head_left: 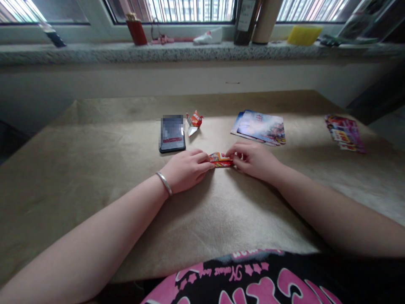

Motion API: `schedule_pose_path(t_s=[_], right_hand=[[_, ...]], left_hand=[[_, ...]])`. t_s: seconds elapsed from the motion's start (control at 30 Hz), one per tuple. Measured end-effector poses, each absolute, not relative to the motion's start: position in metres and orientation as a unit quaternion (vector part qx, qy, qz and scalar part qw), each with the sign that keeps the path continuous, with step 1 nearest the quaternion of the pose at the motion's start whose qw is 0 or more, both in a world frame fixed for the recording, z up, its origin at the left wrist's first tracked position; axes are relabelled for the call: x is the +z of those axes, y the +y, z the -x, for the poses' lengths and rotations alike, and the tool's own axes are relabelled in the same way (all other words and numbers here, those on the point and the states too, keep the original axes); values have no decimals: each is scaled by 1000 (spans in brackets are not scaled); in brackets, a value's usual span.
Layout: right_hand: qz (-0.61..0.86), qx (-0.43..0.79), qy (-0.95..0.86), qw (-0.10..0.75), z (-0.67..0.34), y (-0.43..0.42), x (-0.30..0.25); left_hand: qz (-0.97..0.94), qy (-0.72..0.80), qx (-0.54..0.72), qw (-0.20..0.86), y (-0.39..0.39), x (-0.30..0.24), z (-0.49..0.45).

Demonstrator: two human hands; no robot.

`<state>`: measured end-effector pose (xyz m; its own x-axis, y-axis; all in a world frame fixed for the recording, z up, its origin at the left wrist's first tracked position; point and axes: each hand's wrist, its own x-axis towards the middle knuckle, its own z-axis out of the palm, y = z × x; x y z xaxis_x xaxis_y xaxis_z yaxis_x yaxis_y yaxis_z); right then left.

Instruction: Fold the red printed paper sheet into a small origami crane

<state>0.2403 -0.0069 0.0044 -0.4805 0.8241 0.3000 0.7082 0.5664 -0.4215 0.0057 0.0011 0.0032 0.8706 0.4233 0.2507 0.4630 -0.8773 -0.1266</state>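
Observation:
A small strip of folded printed paper (pixel 221 159), red and orange, lies on the table between my two hands. My left hand (pixel 189 169), with a silver bangle (pixel 164 183) at its wrist, pinches the strip's left end. At the right end, my right hand (pixel 253 159) has its thumb and fingers closed on the paper. Just beyond my left hand rests a phone (pixel 172 135) with a blurred screen. Beside it stands a folded paper crane (pixel 194 121) in red, orange and white. Parts of the strip are hidden under my fingers.
Colourful printed sheets (pixel 262 126) lie stacked behind my right hand. More bright printed papers (pixel 344 131) are fanned near the table's right side. Along the stone windowsill (pixel 190 52) stand a red container (pixel 136 30), a dark bottle (pixel 245 21) and a yellow block (pixel 304 35).

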Motion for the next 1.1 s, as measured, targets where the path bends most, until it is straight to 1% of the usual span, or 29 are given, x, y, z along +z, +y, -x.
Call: schedule_pose_path(t_s=[0.13, 0.3, 0.5, 0.57, 0.77, 0.9, 1.03, 1.1], right_hand=[[440, 90, -865, 225, -240, -3, -2], [436, 82, -874, 199, -239, -3, -4], [420, 92, -881, 196, -238, -6, 0], [396, 102, -892, 194, -237, -7, 2], [326, 138, -913, 205, -235, -9, 4], [322, 163, -906, 221, -234, -10, 3], [371, 119, -886, 250, -235, -10, 1], [370, 96, -890, 248, -236, -8, -1]], left_hand=[[961, -225, -104, 123, -1, 6, -7], [958, -229, -107, 135, -3, 6, -10], [946, -250, -120, 166, -6, 7, -12], [945, -264, -119, 150, -6, 7, -12], [938, -309, -145, 52, -2, 1, -12], [940, -304, -155, 23, 0, -1, -12], [939, -303, -161, 3, 1, -2, -11], [941, -296, -163, -19, 2, -2, -10]])
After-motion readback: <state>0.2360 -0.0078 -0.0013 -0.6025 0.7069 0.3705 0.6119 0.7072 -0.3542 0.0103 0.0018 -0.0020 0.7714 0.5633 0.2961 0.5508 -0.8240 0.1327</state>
